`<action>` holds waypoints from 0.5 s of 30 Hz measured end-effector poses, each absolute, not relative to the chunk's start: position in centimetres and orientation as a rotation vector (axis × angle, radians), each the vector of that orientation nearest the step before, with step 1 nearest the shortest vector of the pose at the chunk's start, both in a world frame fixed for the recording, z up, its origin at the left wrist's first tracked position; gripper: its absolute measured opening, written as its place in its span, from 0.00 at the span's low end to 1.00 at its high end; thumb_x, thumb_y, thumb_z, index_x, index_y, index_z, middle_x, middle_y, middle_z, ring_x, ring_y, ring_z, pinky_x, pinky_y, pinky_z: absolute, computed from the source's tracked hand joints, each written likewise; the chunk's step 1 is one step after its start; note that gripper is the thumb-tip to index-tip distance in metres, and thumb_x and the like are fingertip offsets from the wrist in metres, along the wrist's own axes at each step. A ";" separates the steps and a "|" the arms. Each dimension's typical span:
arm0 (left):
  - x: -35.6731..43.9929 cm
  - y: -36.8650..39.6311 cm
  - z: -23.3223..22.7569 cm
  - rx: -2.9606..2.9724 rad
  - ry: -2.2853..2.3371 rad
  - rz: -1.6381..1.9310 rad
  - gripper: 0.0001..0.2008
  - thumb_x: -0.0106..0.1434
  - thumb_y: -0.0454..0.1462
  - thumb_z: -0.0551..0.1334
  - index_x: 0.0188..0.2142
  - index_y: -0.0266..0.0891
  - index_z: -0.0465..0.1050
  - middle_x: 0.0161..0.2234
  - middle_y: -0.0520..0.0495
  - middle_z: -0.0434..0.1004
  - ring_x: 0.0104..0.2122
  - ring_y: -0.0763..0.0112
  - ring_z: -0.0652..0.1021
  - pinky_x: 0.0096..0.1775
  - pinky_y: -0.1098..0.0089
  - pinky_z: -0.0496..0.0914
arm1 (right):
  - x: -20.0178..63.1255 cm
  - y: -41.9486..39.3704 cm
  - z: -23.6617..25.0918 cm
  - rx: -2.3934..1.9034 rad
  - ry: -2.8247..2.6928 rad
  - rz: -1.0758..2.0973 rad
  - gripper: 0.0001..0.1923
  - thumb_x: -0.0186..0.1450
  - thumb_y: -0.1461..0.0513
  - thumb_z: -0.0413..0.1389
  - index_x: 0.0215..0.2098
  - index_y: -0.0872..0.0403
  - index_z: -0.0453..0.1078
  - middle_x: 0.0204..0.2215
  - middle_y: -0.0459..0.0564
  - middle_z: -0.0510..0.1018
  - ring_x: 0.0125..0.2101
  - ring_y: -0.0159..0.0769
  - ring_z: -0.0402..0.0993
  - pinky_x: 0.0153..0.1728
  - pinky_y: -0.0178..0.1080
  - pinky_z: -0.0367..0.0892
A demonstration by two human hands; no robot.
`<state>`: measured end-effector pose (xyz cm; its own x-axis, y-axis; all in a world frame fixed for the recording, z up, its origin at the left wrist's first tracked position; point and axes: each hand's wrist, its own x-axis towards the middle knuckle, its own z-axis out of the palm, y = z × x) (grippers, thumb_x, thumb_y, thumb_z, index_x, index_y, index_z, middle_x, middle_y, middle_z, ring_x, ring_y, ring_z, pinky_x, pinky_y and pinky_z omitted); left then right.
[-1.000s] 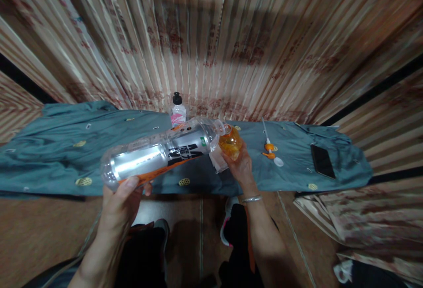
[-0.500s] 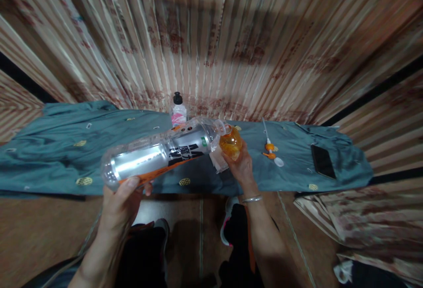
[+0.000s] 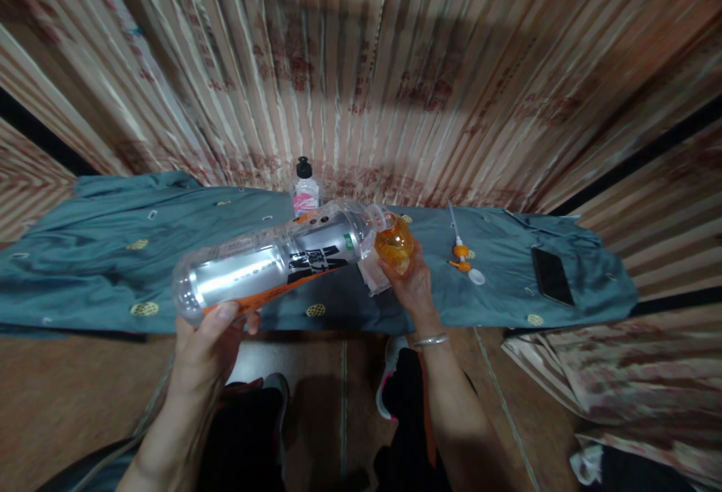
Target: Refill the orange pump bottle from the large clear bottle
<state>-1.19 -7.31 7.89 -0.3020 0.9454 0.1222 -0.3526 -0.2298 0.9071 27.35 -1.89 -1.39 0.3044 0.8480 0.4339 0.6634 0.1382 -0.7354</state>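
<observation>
My left hand [image 3: 208, 345] is closed around the base end of a large clear plastic bottle [image 3: 271, 270] with a silver, black and orange label. The bottle is tilted, its neck pointing right and slightly up. My right hand [image 3: 411, 281], with a silver bracelet at the wrist, grips a small orange see-through bottle [image 3: 393, 244]. The mouth of the large bottle meets the orange bottle's top; whether liquid passes between them I cannot make out. Behind the bottle necks lies a pale, flat packet or cloth [image 3: 373, 275], partly covered.
A bottle with a black cap and pink label [image 3: 305, 195] stands at the back. To the right lie an orange pump head with a tube [image 3: 459, 253], a clear round lid [image 3: 477, 277] and a black phone [image 3: 551, 275]. Green cloth [image 3: 479, 304] covers the narrow table before a curtain [image 3: 338, 63].
</observation>
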 end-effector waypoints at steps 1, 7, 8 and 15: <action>-1.2 -7.3 7.9 0.888 1.004 1.707 0.30 0.40 0.43 0.77 0.45 0.43 0.78 0.24 0.51 0.79 0.18 0.70 0.74 0.14 0.75 0.66 | 27.4 -1.9 -1.4 -1.583 -1.420 0.228 0.35 0.61 0.50 0.60 0.62 0.54 0.58 0.54 0.61 0.77 0.52 0.51 0.77 0.51 0.53 0.74; -1.0 -7.2 8.1 0.877 1.011 1.715 0.38 0.38 0.44 0.78 0.51 0.42 0.75 0.25 0.50 0.80 0.18 0.68 0.74 0.13 0.75 0.65 | 27.4 -1.8 -1.4 -1.571 -1.438 0.213 0.34 0.62 0.49 0.60 0.61 0.54 0.59 0.53 0.62 0.77 0.52 0.51 0.77 0.52 0.54 0.74; -1.0 -7.3 8.1 0.870 1.015 1.717 0.39 0.37 0.44 0.78 0.52 0.43 0.75 0.26 0.49 0.80 0.19 0.68 0.74 0.13 0.75 0.65 | 27.4 -1.8 -1.3 -1.569 -1.435 0.217 0.34 0.62 0.49 0.60 0.61 0.54 0.60 0.53 0.62 0.77 0.52 0.51 0.77 0.52 0.54 0.74; -1.0 -7.3 8.1 0.848 1.023 1.727 0.41 0.37 0.43 0.78 0.54 0.44 0.73 0.26 0.49 0.81 0.19 0.68 0.75 0.13 0.75 0.64 | 27.2 -2.0 -1.0 -1.553 -1.414 0.268 0.34 0.61 0.52 0.60 0.61 0.55 0.59 0.52 0.62 0.78 0.51 0.53 0.77 0.51 0.58 0.73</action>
<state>-0.99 -7.29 8.14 -0.3334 0.9375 0.0997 -0.3634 -0.2254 0.9039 27.24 -1.98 -0.98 0.2975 0.8526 0.4295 0.6364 0.1582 -0.7549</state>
